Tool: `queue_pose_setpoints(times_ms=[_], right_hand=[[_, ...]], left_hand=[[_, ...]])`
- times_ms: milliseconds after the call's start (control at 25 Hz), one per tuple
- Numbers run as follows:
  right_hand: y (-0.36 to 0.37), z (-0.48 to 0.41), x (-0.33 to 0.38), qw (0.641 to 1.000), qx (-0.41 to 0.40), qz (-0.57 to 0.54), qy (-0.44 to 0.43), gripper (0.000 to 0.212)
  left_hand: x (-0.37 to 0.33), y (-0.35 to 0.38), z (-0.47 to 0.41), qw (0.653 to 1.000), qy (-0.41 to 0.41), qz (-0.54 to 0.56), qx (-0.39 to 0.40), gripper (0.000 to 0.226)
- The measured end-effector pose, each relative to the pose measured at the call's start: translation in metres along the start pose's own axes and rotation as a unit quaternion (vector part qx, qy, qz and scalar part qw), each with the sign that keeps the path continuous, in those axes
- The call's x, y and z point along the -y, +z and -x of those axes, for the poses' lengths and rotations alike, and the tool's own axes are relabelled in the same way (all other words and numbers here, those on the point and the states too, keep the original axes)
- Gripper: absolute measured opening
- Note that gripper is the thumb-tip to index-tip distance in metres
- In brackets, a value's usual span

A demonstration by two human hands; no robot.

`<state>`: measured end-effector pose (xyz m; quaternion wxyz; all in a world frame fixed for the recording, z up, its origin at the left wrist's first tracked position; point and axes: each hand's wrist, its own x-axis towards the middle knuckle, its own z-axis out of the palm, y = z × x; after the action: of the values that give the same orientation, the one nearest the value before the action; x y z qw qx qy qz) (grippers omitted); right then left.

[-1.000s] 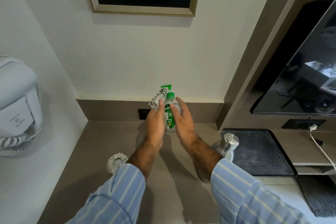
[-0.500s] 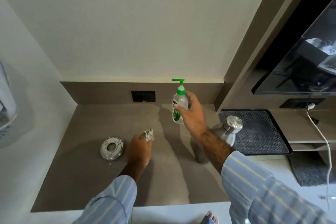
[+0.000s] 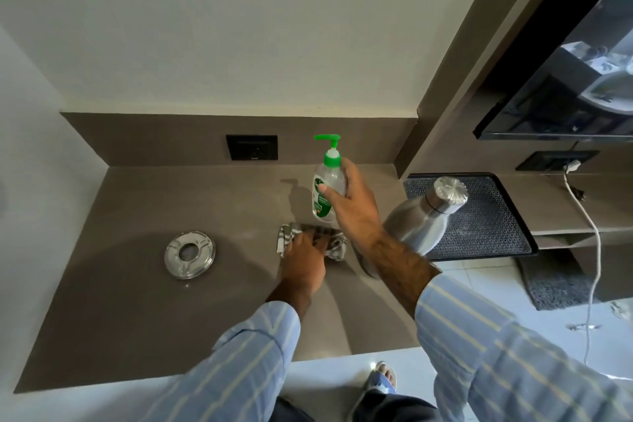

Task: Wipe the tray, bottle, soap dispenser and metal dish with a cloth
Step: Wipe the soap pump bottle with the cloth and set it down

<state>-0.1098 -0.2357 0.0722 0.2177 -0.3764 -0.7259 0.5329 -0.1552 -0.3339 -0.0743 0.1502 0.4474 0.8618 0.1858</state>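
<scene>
My right hand (image 3: 352, 202) grips the clear soap dispenser (image 3: 325, 181) with a green pump, held upright just above the brown counter (image 3: 137, 216). Directly below it, my left hand (image 3: 305, 260) presses the striped cloth (image 3: 334, 243) flat on the counter. The steel bottle (image 3: 424, 216) stands upright to the right, partly behind my right forearm. The round metal dish (image 3: 189, 254) lies on the counter to the left. The black tray (image 3: 489, 216) sits on the lower shelf at the right.
A black wall socket (image 3: 251, 147) sits in the backsplash behind the dispenser. A dark screen (image 3: 565, 96) hangs at the upper right, with a white cable (image 3: 589, 233) trailing down past the shelf. The counter's front edge is near my sleeves.
My left hand has slid the cloth rightward across the counter until it lies under the dispenser. My right hand has kept hold of the dispenser; a second ago both hands held it raised.
</scene>
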Motion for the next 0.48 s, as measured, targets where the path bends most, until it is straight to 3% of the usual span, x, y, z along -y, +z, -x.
queue_pose_setpoints(times_ms=[120, 360, 440, 480], right_hand=[[0.002, 0.004, -0.003, 0.999, 0.019, -0.005, 0.028, 0.063], [0.008, 0.011, -0.012, 0.996, 0.057, 0.026, 0.068, 0.060], [0.010, 0.015, -0.018, 0.993, 0.072, 0.040, 0.084, 0.059], [0.011, 0.016, -0.021, 0.992, 0.079, 0.049, 0.087, 0.058]], left_hand=[[0.018, 0.003, 0.030, 0.990, 0.073, -0.111, 0.054, 0.050], [0.032, 0.004, 0.147, 0.953, 0.240, -0.079, 0.170, 0.043], [0.032, 0.001, 0.171, 0.941, 0.239, -0.083, 0.224, 0.036], [0.032, -0.004, 0.177, 0.947, 0.196, -0.044, 0.249, 0.033]])
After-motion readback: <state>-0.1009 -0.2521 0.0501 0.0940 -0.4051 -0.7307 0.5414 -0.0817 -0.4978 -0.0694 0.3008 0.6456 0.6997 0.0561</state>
